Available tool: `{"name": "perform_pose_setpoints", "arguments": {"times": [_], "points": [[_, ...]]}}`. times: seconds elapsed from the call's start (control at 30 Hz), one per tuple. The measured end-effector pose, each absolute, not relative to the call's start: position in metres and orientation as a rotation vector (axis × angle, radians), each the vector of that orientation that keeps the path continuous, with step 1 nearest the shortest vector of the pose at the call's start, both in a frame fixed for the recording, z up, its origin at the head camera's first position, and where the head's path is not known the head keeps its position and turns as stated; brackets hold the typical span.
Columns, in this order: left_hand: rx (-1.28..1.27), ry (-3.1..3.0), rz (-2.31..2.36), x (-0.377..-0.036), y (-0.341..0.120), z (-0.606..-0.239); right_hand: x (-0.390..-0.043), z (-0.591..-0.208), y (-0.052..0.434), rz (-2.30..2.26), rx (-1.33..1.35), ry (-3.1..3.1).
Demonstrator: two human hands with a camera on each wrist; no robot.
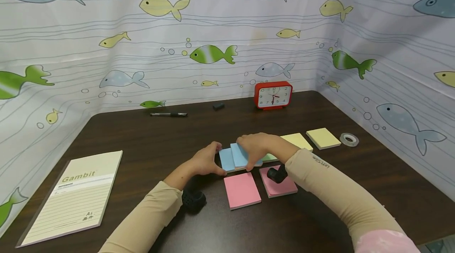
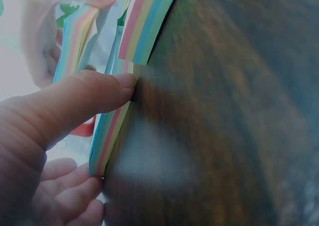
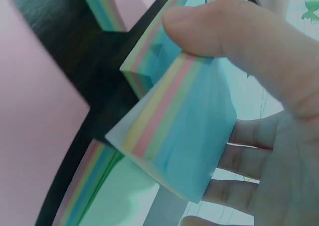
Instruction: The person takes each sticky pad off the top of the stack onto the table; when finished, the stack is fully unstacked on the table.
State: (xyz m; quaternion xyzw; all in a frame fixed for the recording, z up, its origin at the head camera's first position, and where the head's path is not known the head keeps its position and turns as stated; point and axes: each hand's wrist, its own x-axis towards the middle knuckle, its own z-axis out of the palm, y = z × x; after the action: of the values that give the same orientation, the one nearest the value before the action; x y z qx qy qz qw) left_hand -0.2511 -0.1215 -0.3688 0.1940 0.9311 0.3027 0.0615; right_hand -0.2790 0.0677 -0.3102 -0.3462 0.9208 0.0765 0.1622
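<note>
My left hand (image 1: 204,162) holds a blue sticky-note pad (image 1: 225,159) on the dark table, thumb along its near edge and fingers at the far side. In the left wrist view that pad (image 2: 107,146) shows striped edges of several colours. My right hand (image 1: 258,146) pinches a second blue sticky-note pad (image 3: 199,121) between thumb and fingers. This pad is tilted and overlaps the right part of the first one in the head view. Just right of it, a green pad (image 1: 270,158) is partly hidden by the right hand. Two pink pads (image 1: 242,191) lie nearer to me.
Two yellow pads (image 1: 323,138) and a tape roll (image 1: 349,139) lie to the right. A red clock (image 1: 273,95), a small dark block (image 1: 218,106) and a pen (image 1: 168,114) are at the back. The notebook (image 1: 74,195) lies left; fish-print curtains stand behind and beside the table.
</note>
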Motion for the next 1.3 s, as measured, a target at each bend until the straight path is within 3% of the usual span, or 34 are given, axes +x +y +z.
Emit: {"name": "perform_pose_setpoints", "arguments": {"times": [1.3], "points": [[0.588,2.805,0.908,-0.249,-0.122,-0.368,-0.271,-0.306,0.142,0.126,-0.807,2.673]]}}
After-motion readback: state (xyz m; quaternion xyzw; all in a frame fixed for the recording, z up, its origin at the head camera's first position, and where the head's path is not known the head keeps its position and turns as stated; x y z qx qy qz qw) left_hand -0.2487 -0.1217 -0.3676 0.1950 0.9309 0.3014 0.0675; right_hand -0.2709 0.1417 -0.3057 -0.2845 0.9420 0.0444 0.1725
